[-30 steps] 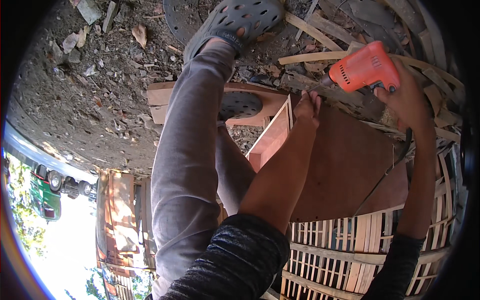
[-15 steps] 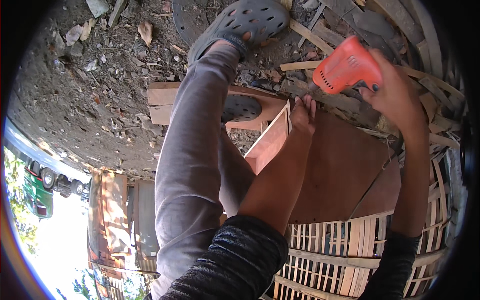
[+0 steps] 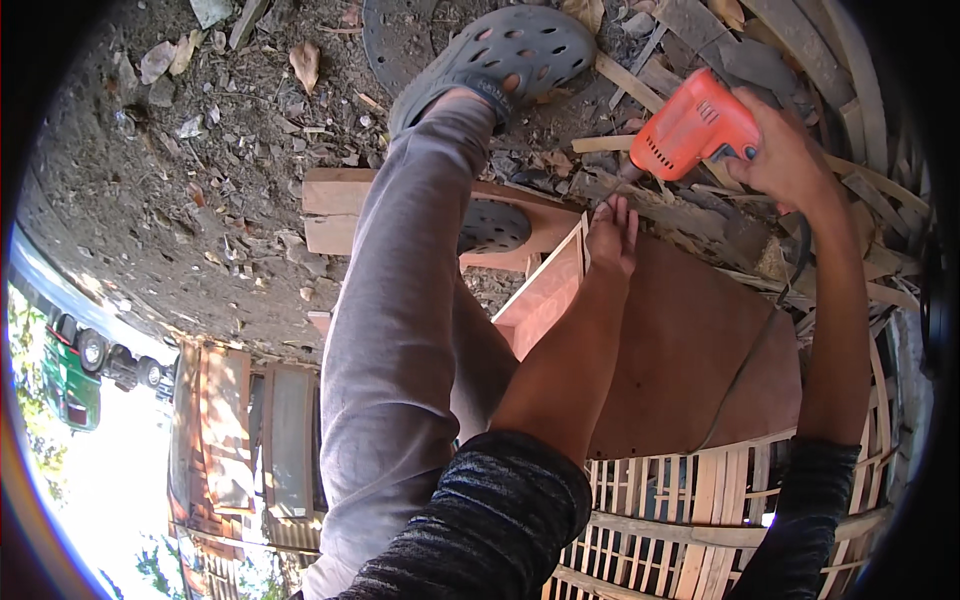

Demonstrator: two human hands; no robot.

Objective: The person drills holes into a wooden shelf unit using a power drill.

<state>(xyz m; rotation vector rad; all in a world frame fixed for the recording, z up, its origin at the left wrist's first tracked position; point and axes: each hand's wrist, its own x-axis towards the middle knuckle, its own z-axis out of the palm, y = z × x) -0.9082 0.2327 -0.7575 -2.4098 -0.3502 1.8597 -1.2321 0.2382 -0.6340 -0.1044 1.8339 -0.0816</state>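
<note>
My right hand point(image 3: 785, 155) is wrapped round the handle of an orange power drill point(image 3: 697, 125), its nose pointing down-left. The drill's tip sits just above the fingers of my left hand point(image 3: 612, 235), close to them. Those fingers are drawn together at the top corner of a reddish-brown wooden box point(image 3: 545, 285); anything small between them is too hidden to make out. A broad plywood panel point(image 3: 690, 350) lies to the right of my left forearm, and a dark cord point(image 3: 745, 370) runs across it.
Beyond the box a brown board point(image 3: 335, 210) lies on the littered dirt ground, beside my grey clogs point(image 3: 515, 55). Wood strips and offcuts point(image 3: 810, 50) are heaped at the far right. A slatted bamboo structure point(image 3: 690, 520) stands at the near right. A green truck point(image 3: 75, 385) shows at far left.
The whole view has shifted slightly. The drill has moved a little away from my left fingers, which stay at the box corner. My right hand's grip on the handle has shifted slightly.
</note>
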